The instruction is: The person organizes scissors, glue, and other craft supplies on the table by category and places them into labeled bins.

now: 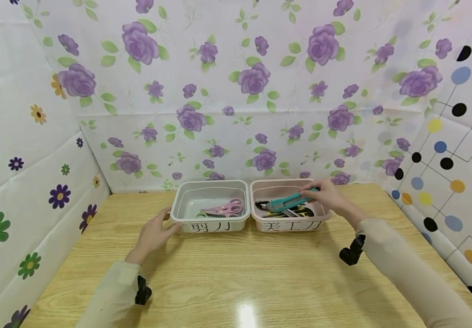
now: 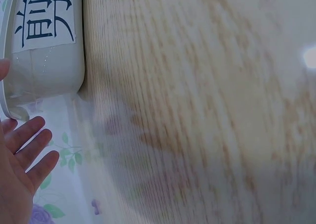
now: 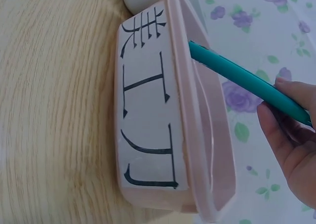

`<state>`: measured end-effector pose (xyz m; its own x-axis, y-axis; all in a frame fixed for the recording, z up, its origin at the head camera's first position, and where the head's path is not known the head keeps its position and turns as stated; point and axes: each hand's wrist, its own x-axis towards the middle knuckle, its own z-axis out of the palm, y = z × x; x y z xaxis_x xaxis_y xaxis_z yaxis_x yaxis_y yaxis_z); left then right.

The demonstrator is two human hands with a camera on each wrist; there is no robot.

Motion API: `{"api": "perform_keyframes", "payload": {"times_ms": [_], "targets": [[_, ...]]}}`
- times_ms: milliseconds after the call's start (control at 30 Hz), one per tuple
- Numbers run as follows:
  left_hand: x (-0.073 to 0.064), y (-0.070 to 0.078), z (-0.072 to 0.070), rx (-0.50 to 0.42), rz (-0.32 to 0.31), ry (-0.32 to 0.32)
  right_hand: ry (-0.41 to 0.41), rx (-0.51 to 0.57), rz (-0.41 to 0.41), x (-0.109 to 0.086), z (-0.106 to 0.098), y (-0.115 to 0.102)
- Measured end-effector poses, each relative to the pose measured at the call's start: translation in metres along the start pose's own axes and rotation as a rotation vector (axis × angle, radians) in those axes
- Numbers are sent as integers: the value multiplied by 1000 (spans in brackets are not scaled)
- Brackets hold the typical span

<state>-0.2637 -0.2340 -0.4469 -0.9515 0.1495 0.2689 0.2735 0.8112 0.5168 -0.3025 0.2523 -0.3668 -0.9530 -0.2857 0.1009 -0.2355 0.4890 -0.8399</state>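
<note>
My right hand (image 1: 325,196) pinches a teal utility knife (image 1: 291,200) by one end, thumb and fingers at its grip. The knife slants over the pink bin (image 1: 256,184), which holds several other utility knives, black and yellow among them. In the right wrist view, the teal knife (image 3: 247,83) extends across the bin's rim. My left hand (image 1: 155,234) rests at the left corner of the white bin (image 1: 182,187), its fingers loosely extended along the rim. Inside that bin lie pink scissors (image 1: 227,208) and a green-handled pair (image 1: 201,215).
Both bins stand side by side near the back of a wood-grain table (image 1: 236,273). Each carries a front label in large black characters. Behind them hangs a floral cloth (image 1: 227,132), with patterned sheets at left and right.
</note>
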Motion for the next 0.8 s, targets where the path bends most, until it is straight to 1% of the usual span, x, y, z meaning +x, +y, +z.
{"api": "perform_keyframes", "payload": {"times_ms": [100, 200, 333, 433, 567, 667, 800], "targets": [[0, 0, 0, 4, 3, -2, -5, -2, -4, 3, 6, 3], [0, 1, 0, 3, 2, -2, -8, -2, -42, 5, 11, 6], [0, 1, 0, -4, -4, -4, 7, -15, -84, 7, 16, 11], [0, 2, -1, -3, -5, -10, 21, -35, -74, 10, 20, 15], [0, 1, 0, 2, -9, -14, 0, -30, -44, 11, 25, 17], [0, 0, 0, 6, -11, -11, -23, -10, -46, 8, 27, 12], [0, 0, 0, 6, -10, -13, -26, -23, -58, -1, 29, -4]]}}
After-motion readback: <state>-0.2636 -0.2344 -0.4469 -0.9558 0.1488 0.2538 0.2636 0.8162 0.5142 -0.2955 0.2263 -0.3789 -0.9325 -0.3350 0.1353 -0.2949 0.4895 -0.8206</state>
